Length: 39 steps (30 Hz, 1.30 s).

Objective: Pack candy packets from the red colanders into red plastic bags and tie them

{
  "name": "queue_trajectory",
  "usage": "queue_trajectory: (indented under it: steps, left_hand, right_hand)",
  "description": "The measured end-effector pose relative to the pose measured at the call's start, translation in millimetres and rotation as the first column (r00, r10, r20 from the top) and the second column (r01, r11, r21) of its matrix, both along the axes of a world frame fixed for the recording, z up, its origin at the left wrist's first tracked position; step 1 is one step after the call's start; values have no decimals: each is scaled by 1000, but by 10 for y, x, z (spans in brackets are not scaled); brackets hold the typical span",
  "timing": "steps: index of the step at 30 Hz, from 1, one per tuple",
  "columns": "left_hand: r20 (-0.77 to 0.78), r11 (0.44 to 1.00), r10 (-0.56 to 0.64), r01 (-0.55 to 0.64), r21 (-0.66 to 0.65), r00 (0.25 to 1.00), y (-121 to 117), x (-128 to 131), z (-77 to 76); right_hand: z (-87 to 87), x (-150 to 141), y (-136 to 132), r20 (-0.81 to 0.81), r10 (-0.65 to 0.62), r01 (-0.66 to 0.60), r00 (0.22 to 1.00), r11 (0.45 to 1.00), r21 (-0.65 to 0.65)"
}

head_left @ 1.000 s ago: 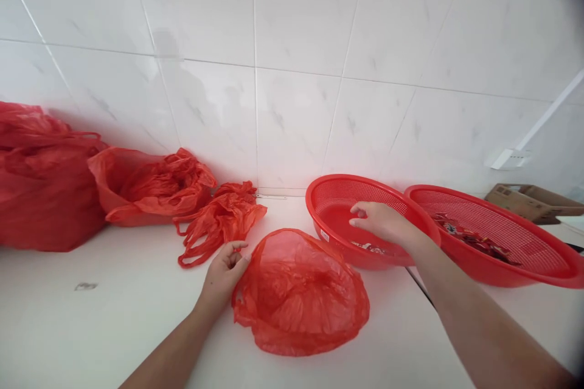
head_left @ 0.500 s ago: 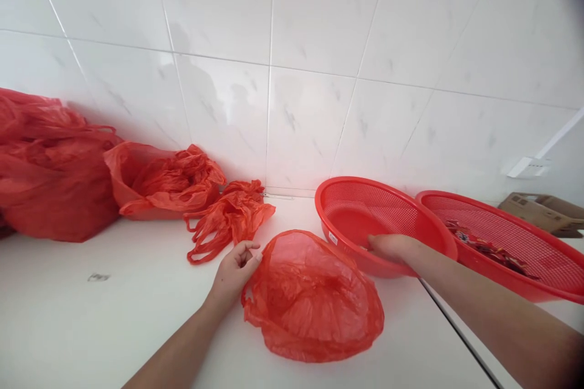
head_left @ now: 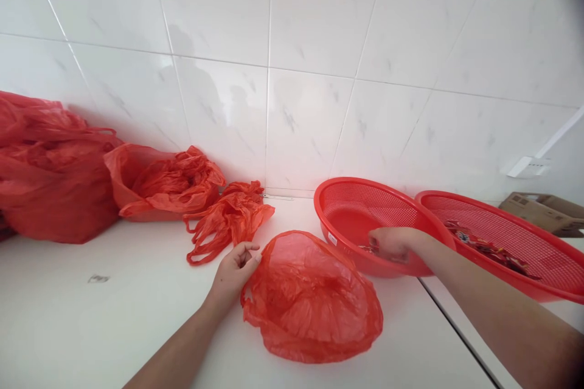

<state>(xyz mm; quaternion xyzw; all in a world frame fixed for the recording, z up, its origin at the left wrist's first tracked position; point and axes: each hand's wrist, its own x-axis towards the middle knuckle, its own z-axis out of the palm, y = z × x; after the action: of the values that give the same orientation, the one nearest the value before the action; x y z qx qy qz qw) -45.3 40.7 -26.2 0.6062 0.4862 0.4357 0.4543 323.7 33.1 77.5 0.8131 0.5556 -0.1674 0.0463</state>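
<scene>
A red plastic bag lies on the white table with its wide mouth facing up. At the bag's left edge is my left hand, its fingers curled and the thumb pressing the rim. My right hand is down inside the nearer red plastic basket, close to its front wall. Those fingers are bent closed, and a small shiny bit shows at the fingertips, too small to name. The front wall partly hides what lies beneath that hand.
A second red basket with small wrapped packets stands to the right, before a cardboard box. At left are crumpled red bags, an open bag stuffed with more, and a large full bag. A tiled wall rises behind.
My right hand has lifted slightly inside the basket and its fingers have curled, showing more of the hand. My left hand and the bag have barely moved.
</scene>
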Motion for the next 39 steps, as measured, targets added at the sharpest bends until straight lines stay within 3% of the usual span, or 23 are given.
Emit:
queue_trajectory:
  steps: [3, 7, 11, 16, 19, 22, 26, 32, 35, 37, 39]
  left_hand:
    - [19, 1000, -11, 11, -1, 1000, 13, 0, -16]
    - [36, 1000, -20, 20, -2, 999, 21, 3, -20]
    - [29, 1000, -20, 20, 2, 999, 23, 3, -18]
    - [-21, 996, -74, 75, 38, 997, 6, -15, 1]
    - [-47, 988, -145, 147, 53, 988, 2, -24, 0]
    - [-68, 981, -188, 191, 39, 980, 11, -21, -22]
    - [-102, 981, -189, 193, 33, 977, 18, -4, -34]
    - [-164, 984, -155, 167, 66, 974, 6, 22, -3]
    - [-157, 983, -168, 176, 42, 973, -2, 30, 5]
    - [-140, 983, -178, 184, 26, 974, -4, 33, 7]
    - [-123, 981, -188, 191, 19, 975, -1, 33, 5]
  right_hand:
    - [80, 77, 80, -146, 29, -58, 989, 978, -198]
    - [169, 180, 82, -275, 45, -104, 960, 974, -202]
    - [270, 212, 33, -484, 81, -123, 871, 991, -55]
    - [486, 18, -27, -760, 197, -125, 620, 980, 153]
    - [617, -218, -79, -823, 297, -175, 484, 955, 241]
    - [702, -501, -141, -826, 385, -266, 412, 918, 295]
    - [695, -867, -216, -788, 418, -394, 452, 886, 243]
    - [454, -1239, -263, -614, 492, -575, 618, 815, 75]
    - [382, -1312, -285, -549, 501, -592, 670, 806, 12]
    - [399, -1297, -289, -559, 497, -555, 664, 828, 77]
    - [450, -1219, -260, -534, 527, -472, 661, 845, 251]
